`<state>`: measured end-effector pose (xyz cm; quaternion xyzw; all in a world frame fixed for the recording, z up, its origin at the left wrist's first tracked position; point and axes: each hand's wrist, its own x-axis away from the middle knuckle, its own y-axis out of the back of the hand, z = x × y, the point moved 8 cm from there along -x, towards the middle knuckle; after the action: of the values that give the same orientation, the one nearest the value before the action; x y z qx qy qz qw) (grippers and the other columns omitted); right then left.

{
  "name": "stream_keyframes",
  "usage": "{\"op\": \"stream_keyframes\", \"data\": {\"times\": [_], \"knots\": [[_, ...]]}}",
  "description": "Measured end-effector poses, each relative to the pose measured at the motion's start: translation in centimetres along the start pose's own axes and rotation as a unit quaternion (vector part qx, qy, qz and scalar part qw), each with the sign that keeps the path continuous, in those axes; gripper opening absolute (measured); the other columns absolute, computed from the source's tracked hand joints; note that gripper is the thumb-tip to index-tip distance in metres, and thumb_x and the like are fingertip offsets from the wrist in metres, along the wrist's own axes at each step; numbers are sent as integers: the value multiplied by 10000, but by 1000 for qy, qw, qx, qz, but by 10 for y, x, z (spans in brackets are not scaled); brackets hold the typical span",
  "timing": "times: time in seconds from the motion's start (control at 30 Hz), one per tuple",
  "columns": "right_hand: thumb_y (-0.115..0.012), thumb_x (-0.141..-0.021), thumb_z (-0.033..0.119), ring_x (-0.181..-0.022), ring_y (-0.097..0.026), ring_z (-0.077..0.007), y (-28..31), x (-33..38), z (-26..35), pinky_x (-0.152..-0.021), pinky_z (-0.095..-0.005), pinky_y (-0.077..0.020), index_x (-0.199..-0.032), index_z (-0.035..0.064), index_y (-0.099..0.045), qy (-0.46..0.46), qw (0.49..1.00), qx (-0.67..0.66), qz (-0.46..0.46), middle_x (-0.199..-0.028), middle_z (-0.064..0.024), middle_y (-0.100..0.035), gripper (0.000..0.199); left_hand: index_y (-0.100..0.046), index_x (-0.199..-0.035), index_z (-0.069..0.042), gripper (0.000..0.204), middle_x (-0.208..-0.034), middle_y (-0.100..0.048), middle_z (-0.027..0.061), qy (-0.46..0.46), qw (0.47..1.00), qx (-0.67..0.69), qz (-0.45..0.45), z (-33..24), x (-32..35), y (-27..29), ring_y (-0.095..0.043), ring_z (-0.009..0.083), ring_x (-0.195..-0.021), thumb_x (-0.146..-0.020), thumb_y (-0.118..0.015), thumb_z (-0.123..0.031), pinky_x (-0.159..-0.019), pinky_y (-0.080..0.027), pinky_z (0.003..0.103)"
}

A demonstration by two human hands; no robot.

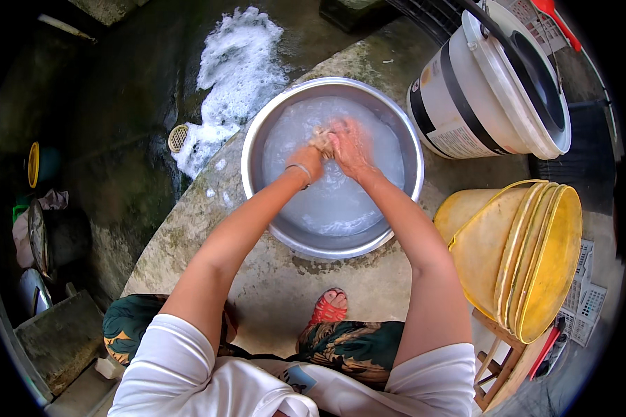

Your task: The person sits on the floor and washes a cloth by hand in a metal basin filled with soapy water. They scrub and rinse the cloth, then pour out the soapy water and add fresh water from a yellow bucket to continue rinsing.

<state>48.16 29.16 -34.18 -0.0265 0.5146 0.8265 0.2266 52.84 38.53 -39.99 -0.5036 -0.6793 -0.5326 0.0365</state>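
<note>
A wide metal basin [396, 132] of soapy water sits on a raised concrete slab in front of me. Both my hands are over the water at its far middle. My left hand [307, 158], with a thin bangle on the wrist, and my right hand [351, 144] press together on a small pale wet cloth [322, 139]. The cloth is bunched between the fingers and mostly hidden. My forearms reach in from the lower edge, and my foot in a red sandal [328, 308] rests on the slab below the basin.
A white bucket [480, 90] lies tilted at the upper right. Stacked yellow tubs [522, 257] lean on a wooden stool at the right. Foam [233, 76] spreads over the wet dark floor toward a round drain [178, 137]. Pots and clutter stand at the left.
</note>
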Motion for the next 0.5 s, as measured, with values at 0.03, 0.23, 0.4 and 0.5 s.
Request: {"op": "stream_keyframes", "data": {"times": [0.03,0.23,0.4,0.5], "knots": [[-436,-817,271,-1021,-431,-363,0,4,-12,-865,-446,-343,-1090,78,-470,-41,998,36,-18,-1127,-211,-446,335,-513,-1074,-58,369,-1143,-471,213,52,998,13,-16,12,-3,11,-500,346,-992,-728,-535,-186,-828,-417,400],[-475,-784,231,-975,-467,-345,-48,40,-34,-766,-403,-422,-1145,86,-432,-298,946,-42,119,-1109,-176,-448,391,-533,-980,-38,313,-911,-572,219,-227,861,59,-451,-23,24,36,-549,359,-850,-730,-511,-225,-767,-431,407],[-470,-774,265,-918,-520,-300,-34,19,-11,-739,-399,-431,-1140,47,-439,-87,973,79,200,-1065,-183,-486,427,-550,-884,-44,240,-842,-579,171,-118,885,334,-302,-24,26,28,-560,311,-744,-722,-539,-221,-697,-443,363],[-484,-757,257,-920,-496,-318,-18,23,-15,-772,-396,-407,-1117,27,-447,-48,977,144,148,-1052,-217,-473,428,-548,-826,-43,187,-814,-570,155,-234,879,286,-302,-91,83,48,-555,297,-726,-729,-546,-203,-664,-446,350]]}}
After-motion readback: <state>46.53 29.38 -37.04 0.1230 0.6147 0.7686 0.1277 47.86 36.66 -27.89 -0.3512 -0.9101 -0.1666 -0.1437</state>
